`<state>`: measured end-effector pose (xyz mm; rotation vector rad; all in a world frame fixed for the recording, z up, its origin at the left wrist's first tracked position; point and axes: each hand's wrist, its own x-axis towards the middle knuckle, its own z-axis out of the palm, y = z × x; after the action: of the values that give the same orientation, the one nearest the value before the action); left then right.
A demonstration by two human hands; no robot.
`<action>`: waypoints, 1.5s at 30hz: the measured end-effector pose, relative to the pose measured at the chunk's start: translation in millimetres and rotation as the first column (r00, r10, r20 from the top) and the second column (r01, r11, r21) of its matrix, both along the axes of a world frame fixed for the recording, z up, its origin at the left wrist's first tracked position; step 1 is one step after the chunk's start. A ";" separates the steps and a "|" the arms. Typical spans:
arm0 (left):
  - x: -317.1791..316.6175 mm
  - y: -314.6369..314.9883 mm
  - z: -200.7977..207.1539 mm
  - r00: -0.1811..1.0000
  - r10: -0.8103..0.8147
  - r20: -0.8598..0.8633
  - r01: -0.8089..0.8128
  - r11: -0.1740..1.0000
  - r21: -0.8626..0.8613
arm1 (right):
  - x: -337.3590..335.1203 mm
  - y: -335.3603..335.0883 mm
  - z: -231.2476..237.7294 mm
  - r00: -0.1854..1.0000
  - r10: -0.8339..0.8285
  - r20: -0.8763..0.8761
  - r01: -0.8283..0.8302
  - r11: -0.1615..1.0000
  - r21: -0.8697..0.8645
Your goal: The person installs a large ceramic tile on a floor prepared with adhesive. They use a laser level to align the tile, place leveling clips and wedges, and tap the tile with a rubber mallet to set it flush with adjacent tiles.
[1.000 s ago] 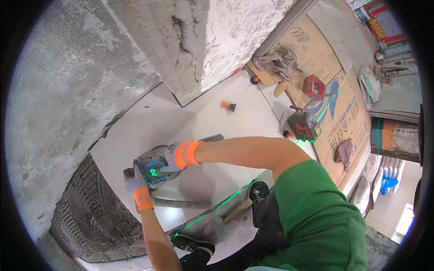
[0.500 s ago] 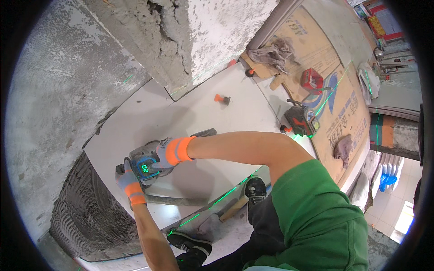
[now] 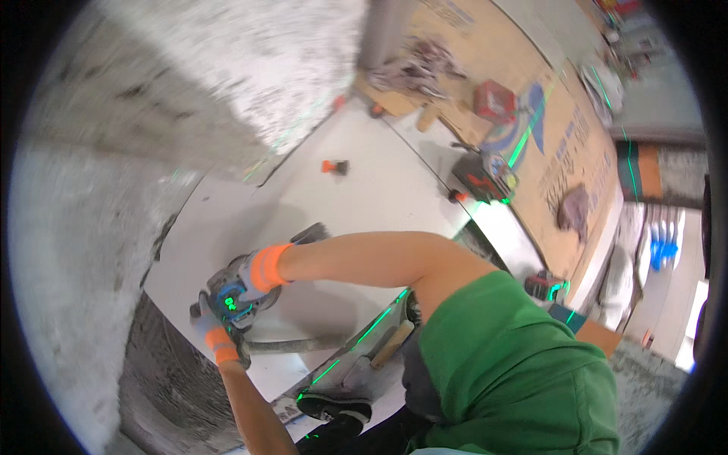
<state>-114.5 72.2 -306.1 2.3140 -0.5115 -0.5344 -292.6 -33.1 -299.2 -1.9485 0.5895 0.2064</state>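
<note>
My left hand (image 3: 212, 330), in a grey glove with an orange cuff, is wrapped round the side grip of a tile vibrator (image 3: 227, 299) with a lit green display. My right hand (image 3: 255, 274), gloved alike, is closed at the tool's top beside the display; its fingers are partly blurred. The tool rests on a large white tile (image 3: 379, 182). Ridged grey mortar (image 3: 163, 371) shows past the tile's left edge. A dark, strap-like bar (image 3: 296, 345) lies near the tool, and a dark end piece (image 3: 309, 233) sticks out behind my right wrist.
An orange-and-black tile leveller (image 3: 334, 167) stands on the tile. A laser level (image 3: 484, 176) casts green lines at the right. Cardboard (image 3: 565, 220) carries a red box (image 3: 494, 101) and rags (image 3: 422, 70). A rough wall corner (image 3: 296, 76) borders the tile. A wooden-handled tool (image 3: 393, 345) lies near my feet.
The view has swung, so the tile and the laser level sit further left. A second device with green light shows at the right. Both hands stay on the tile vibrator.
</note>
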 end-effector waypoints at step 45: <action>-66.5 17.4 17.1 0.912 0.078 -0.402 -0.119 0.990 -0.078 | -44.2 18.1 -13.1 0.999 -0.035 0.003 0.035 0.997 -0.065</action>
<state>-181.0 89.5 -289.0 2.0459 -0.2169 -0.8841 -336.8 -14.9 -312.4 -1.9992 0.6354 0.1648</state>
